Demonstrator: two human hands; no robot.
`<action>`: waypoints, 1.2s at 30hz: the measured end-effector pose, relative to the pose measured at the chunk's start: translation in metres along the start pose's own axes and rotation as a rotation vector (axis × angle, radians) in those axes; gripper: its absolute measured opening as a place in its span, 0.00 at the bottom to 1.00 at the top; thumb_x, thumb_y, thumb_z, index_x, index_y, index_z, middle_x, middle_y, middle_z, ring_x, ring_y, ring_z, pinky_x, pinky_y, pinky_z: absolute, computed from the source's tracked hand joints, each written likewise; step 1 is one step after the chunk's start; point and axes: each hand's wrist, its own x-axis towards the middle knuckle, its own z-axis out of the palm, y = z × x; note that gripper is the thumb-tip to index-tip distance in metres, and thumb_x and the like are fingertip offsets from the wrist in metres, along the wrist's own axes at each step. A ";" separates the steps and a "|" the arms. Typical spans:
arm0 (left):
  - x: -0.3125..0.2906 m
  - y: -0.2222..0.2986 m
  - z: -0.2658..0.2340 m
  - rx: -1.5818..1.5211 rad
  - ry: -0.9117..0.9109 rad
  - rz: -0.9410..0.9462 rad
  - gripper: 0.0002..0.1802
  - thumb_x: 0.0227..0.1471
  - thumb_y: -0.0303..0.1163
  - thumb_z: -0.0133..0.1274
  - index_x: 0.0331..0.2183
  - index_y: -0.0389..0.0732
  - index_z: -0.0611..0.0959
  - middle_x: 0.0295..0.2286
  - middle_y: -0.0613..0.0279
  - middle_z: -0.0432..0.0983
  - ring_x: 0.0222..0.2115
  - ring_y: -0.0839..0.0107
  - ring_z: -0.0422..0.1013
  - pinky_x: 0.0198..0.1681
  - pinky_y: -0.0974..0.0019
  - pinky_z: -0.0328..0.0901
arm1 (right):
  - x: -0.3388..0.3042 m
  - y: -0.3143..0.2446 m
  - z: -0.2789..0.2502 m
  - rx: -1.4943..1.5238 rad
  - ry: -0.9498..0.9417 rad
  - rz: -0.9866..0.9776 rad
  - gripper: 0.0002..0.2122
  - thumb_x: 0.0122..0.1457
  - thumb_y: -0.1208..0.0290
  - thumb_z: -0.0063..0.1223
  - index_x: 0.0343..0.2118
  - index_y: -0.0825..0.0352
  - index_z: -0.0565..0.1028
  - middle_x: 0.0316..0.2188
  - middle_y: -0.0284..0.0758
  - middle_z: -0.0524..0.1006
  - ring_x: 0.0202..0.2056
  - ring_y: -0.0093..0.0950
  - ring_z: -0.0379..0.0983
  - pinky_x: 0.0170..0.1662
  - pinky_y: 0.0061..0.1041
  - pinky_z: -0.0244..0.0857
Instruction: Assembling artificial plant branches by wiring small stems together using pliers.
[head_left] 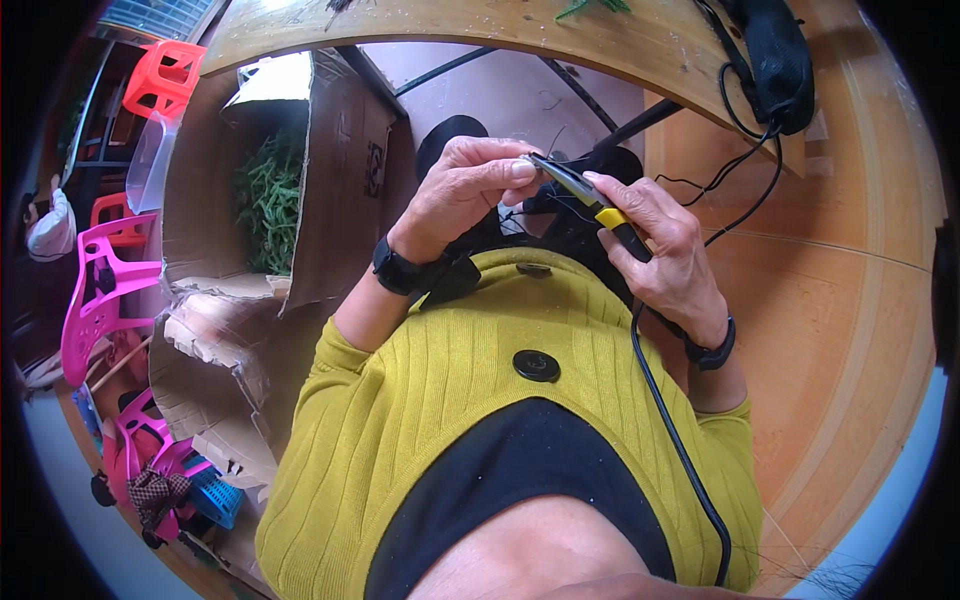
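Observation:
My right hand (660, 235) is wrapped round the yellow-and-black handles of a pair of pliers (572, 184), whose jaws point up and to the left. At the tip of the jaws, the thumb and fingers of my left hand (470, 190) pinch together on something thin and dark, too small to make out. A fine wire-like strand shows just above the jaws. Both hands are held in front of my body, below the near edge of the wooden table. Whether the jaws are closed on the small piece cannot be seen clearly.
A cardboard box (335, 190) of green artificial foliage (272, 205) stands at my left, with more torn cardboard (205, 345) nearer. The wooden table (450, 22) is ahead, a black pouch (775, 65) with cables at its right. Pink chairs (95, 300), a red stool (165, 78) and other people are far left.

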 end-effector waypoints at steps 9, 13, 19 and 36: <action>-0.001 -0.001 -0.002 0.178 0.116 0.116 0.12 0.52 0.28 0.58 0.39 0.33 0.83 0.26 0.63 0.76 0.24 0.80 0.65 0.29 0.78 0.62 | -0.003 -0.004 0.002 0.017 0.012 0.064 0.25 0.47 0.84 0.56 0.51 0.65 0.72 0.29 0.37 0.71 0.30 0.30 0.69 0.35 0.25 0.64; 0.000 -0.001 -0.001 0.150 0.090 0.105 0.12 0.51 0.28 0.58 0.39 0.33 0.83 0.26 0.64 0.76 0.24 0.80 0.65 0.29 0.78 0.62 | -0.001 -0.005 0.001 0.004 0.022 0.054 0.25 0.47 0.84 0.56 0.51 0.64 0.72 0.30 0.38 0.71 0.31 0.30 0.69 0.36 0.25 0.65; 0.001 -0.003 -0.003 0.176 0.107 0.096 0.12 0.51 0.27 0.58 0.38 0.33 0.83 0.26 0.64 0.76 0.24 0.81 0.65 0.28 0.79 0.62 | 0.001 -0.007 0.000 0.023 0.004 0.072 0.25 0.47 0.84 0.56 0.51 0.64 0.72 0.30 0.38 0.72 0.31 0.30 0.70 0.36 0.25 0.65; 0.005 -0.006 0.007 1.088 0.254 0.386 0.11 0.51 0.27 0.58 0.37 0.32 0.82 0.26 0.64 0.75 0.28 0.78 0.70 0.29 0.75 0.65 | 0.007 0.004 0.011 0.038 -0.020 0.186 0.23 0.49 0.83 0.54 0.51 0.68 0.72 0.39 0.43 0.76 0.39 0.33 0.74 0.44 0.24 0.66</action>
